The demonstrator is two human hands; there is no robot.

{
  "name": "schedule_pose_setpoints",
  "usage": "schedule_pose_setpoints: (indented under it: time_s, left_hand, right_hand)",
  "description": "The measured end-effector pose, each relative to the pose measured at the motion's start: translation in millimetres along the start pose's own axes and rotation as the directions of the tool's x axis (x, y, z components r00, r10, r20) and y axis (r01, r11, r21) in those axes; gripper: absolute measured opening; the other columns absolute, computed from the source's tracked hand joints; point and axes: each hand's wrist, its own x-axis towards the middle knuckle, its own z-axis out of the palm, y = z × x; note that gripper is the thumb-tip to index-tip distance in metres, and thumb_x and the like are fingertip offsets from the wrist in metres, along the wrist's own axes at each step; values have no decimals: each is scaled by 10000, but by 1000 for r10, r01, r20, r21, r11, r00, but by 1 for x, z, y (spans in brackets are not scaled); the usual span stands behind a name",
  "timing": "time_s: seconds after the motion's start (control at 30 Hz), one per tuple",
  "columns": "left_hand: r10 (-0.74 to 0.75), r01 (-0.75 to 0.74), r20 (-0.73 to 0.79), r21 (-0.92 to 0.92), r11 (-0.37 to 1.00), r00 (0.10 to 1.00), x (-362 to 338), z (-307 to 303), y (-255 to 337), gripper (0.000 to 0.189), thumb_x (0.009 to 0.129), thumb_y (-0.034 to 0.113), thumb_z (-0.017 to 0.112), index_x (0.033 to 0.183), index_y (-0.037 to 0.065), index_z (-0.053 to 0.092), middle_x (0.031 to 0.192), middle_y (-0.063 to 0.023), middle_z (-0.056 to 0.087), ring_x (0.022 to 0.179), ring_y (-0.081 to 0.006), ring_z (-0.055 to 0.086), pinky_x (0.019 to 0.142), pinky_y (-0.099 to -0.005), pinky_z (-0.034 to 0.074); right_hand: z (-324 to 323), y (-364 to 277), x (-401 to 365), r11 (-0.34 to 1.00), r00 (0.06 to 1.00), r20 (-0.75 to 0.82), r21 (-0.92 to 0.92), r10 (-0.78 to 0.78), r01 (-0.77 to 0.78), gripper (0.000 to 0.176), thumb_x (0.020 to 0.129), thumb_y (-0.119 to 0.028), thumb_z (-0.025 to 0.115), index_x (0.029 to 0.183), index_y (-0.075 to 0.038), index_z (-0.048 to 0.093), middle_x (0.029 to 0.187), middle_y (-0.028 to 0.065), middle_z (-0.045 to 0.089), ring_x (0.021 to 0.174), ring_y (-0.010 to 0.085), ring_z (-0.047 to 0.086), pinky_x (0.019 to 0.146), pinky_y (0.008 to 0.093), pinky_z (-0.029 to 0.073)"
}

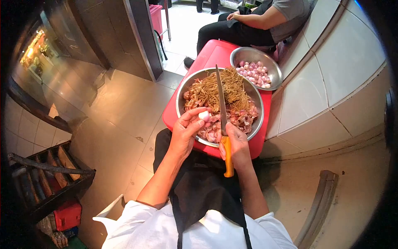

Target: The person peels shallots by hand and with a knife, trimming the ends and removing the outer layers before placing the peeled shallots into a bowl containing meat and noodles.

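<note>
I see peeled shallot [204, 115] pinched in left hand [186, 130] fingertips, over near rim of large steel bowl [179, 97]; right hand [237, 143] clenched round orange handle of knife [222, 103], blade pointing away across bowl, just beside shallot; bowl heaped with skins, stringy roots; smaller bowl [277, 68] of peeled shallots just behind; both on red top [211, 54]; seated person [253, 25] beyond; tiled wall [331, 70] close on right.

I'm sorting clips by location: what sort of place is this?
Probably a restaurant's back prep area: the right hand holds a knife over a large steel bowl of peelings, the left hand a shallot, a second bowl holds peeled shallots, and the walls are tiled.
</note>
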Motion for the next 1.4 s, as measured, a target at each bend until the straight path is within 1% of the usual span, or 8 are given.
schedule_pose_setpoints:
  time_s: [0.17, 0.27, 0.4, 0.57, 0.8, 1.0, 1.17, 1.4]
  left_hand:
    - [-18, 19, -49, 17, 1000, 999, 3, 0, -6, 379, 913, 49, 674, 1278, -6, 589, 1215, -109, 664, 1084, -166, 651, 939, -309, 540]
    - [-6, 10, -59, 61, 998, 998, 6, 0, -10, 374, 915, 38, 670, 1277, -8, 586, 1214, -106, 664, 1090, -167, 648, 952, -312, 533]
    - [21, -18, -66, 51, 999, 998, 3, 9, -12, 364, 927, 21, 658, 1281, -20, 583, 1139, -94, 689, 1060, -144, 657, 961, -284, 515]
    - [31, -27, -53, 89, 996, 998, 3, 13, -8, 340, 926, 6, 652, 1259, -15, 591, 1182, -110, 684, 1080, -151, 651, 966, -289, 511]
    - [-27, 31, -58, 66, 997, 998, 5, 11, -5, 372, 909, -15, 633, 1277, -5, 579, 1256, -126, 669, 1100, -160, 641, 969, -293, 506]
    - [115, -104, -22, 277, 955, 993, 6, 10, -9, 361, 905, -56, 635, 1262, -20, 591, 1216, -90, 680, 1017, -98, 646, 899, -249, 524]
    - [165, -152, -12, 324, 934, 986, 3, 10, -11, 388, 886, -92, 643, 1264, -23, 591, 1176, -70, 685, 964, -87, 659, 849, -233, 530]
    - [95, -95, 13, 267, 959, 995, 1, 8, -3, 384, 871, -103, 648, 1243, -29, 591, 1235, -130, 668, 1059, -141, 663, 932, -281, 525]
  right_hand:
    - [5, -5, -1, 987, 996, 6, -131, -90, 90, 508, 1071, -235, 456, 1522, -15, 372, 825, 0, 545, 497, 49, 471, 425, 194, 384]
    - [6, -4, -2, 991, 995, 33, -98, -91, 94, 537, 1058, -204, 480, 1542, -20, 335, 823, -5, 540, 504, 48, 470, 433, 193, 383]
    - [10, 0, -1, 984, 996, 40, -155, -85, 90, 506, 1052, -199, 496, 1516, -24, 394, 816, -11, 539, 511, 47, 476, 436, 196, 380]
    - [9, 3, 1, 987, 995, -1, -128, -101, 100, 448, 1063, -213, 489, 1469, -23, 476, 790, -19, 535, 507, 45, 478, 434, 195, 375]
    - [5, 0, 5, 987, 990, -53, -102, -129, 123, 443, 1063, -194, 486, 1471, -21, 470, 796, -19, 535, 500, 42, 470, 426, 193, 366]
    - [10, -6, -1, 963, 990, 7, -229, -143, 141, 479, 1041, -159, 524, 1497, -39, 440, 876, -9, 593, 529, 24, 452, 450, 192, 372]
    - [12, -8, 1, 943, 991, 47, -307, -122, 131, 454, 1035, -161, 544, 1473, -54, 488, 962, -3, 642, 549, 10, 433, 488, 190, 378]
    - [10, -5, 3, 981, 996, -4, -174, -84, 82, 429, 1056, -213, 509, 1452, -50, 510, 820, -34, 556, 503, 28, 460, 430, 193, 377]
